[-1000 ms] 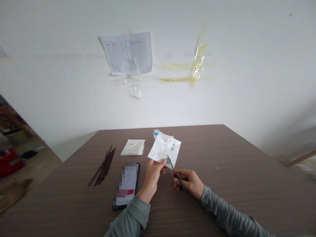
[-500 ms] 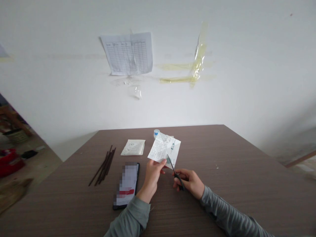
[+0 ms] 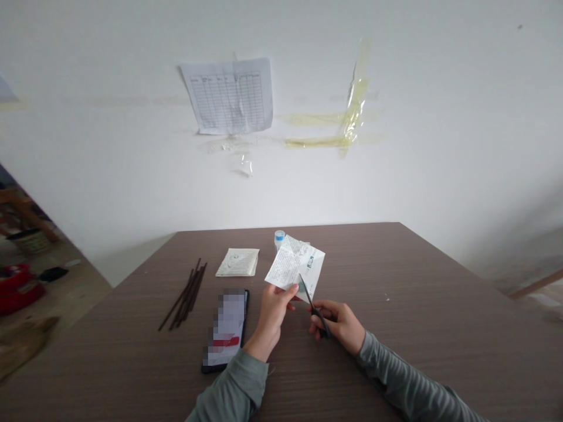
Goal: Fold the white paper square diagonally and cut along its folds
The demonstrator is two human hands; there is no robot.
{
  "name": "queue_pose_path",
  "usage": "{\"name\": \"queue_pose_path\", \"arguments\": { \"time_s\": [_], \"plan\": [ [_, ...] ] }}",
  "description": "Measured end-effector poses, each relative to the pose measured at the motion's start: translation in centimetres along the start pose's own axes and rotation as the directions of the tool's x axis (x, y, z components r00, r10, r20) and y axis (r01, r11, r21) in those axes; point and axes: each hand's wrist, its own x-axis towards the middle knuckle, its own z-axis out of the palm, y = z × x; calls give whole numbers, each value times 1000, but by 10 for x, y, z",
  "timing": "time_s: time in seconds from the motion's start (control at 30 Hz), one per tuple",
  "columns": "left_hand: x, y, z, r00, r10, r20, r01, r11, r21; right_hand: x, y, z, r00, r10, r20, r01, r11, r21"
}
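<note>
My left hand (image 3: 271, 313) pinches the lower edge of a white printed paper packet (image 3: 287, 265), thumb on top, holding it tilted above the table. The packet carries small dark text and green marks. In my right hand (image 3: 341, 322) is a pair of black-handled scissors (image 3: 321, 321), fingers closed round the handles. The scissor blades point up and lie across the packet's lower right part, close to my left thumb; whether they have cut into it I cannot tell. Behind the packet stands a small clear bottle with a blue band (image 3: 279, 235), partly hidden.
Left of my hands, a phone (image 3: 226, 328) lies on the brown table (image 3: 422, 328). Several thin dark sticks (image 3: 187, 298) lie further left. A similar pale packet (image 3: 238, 262) sits behind the phone. A white wall with a taped sheet (image 3: 229, 97) rises at the table's back edge.
The packet's upper part has shifted slightly to the right. Both hands keep nearly the same place and grip, and the scissors have barely moved.
</note>
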Motion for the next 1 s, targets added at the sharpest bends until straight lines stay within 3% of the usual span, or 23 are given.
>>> {"name": "queue_pose_path", "arguments": {
  "time_s": [0.67,1.0],
  "plan": [
    [-1,3,2,1000,-15,-15,15,1000,15,2,4,0,1000,-2,3,2,999,53],
    [-2,5,3,999,-37,-5,37,999,19,0,-3,0,1000,15,-1,-15,1000,-2]
  ]
}}
